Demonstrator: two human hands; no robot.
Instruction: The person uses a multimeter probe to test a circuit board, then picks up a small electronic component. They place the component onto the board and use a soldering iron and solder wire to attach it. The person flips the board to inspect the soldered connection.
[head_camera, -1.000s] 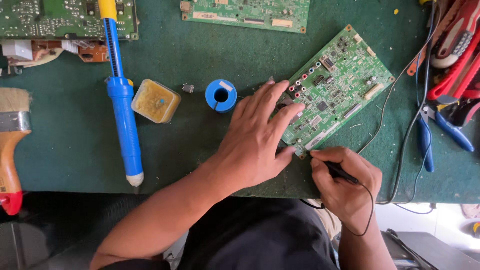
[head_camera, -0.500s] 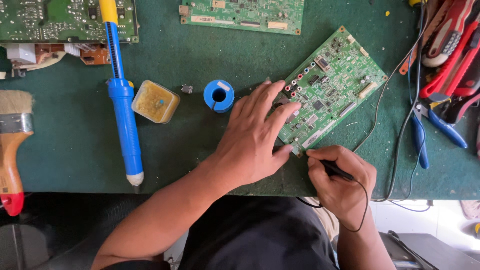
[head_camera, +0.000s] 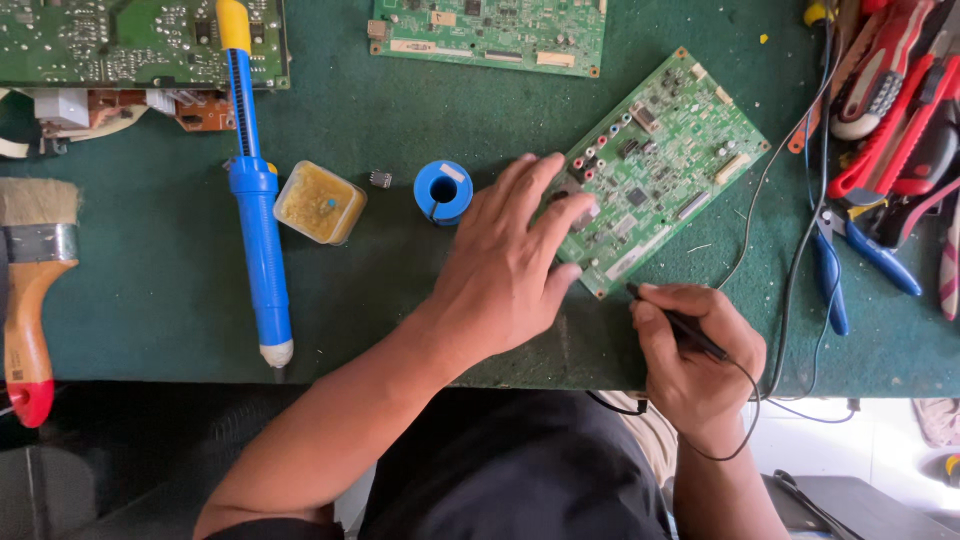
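Observation:
A green circuit board (head_camera: 670, 160) lies tilted on the dark green mat. My left hand (head_camera: 505, 265) rests flat on its near left corner, fingers spread, pressing it down. My right hand (head_camera: 695, 350) grips a thin black probe (head_camera: 672, 318) with a black wire trailing off it. The probe's tip sits just off the board's near edge. Left of my left hand stand a blue spool of solder (head_camera: 442, 192) and a small tub of yellow flux (head_camera: 320, 202).
A blue desoldering pump (head_camera: 258, 210) lies lengthwise at the left, a wooden-handled brush (head_camera: 30, 290) farther left. More green circuit boards (head_camera: 490, 30) lie along the far edge. Red and blue pliers and cutters (head_camera: 880, 130) pile at the right. A tiny chip (head_camera: 380, 179) lies by the tub.
My right hand has drawn slightly back toward me with the probe. My left hand keeps its hold on the board.

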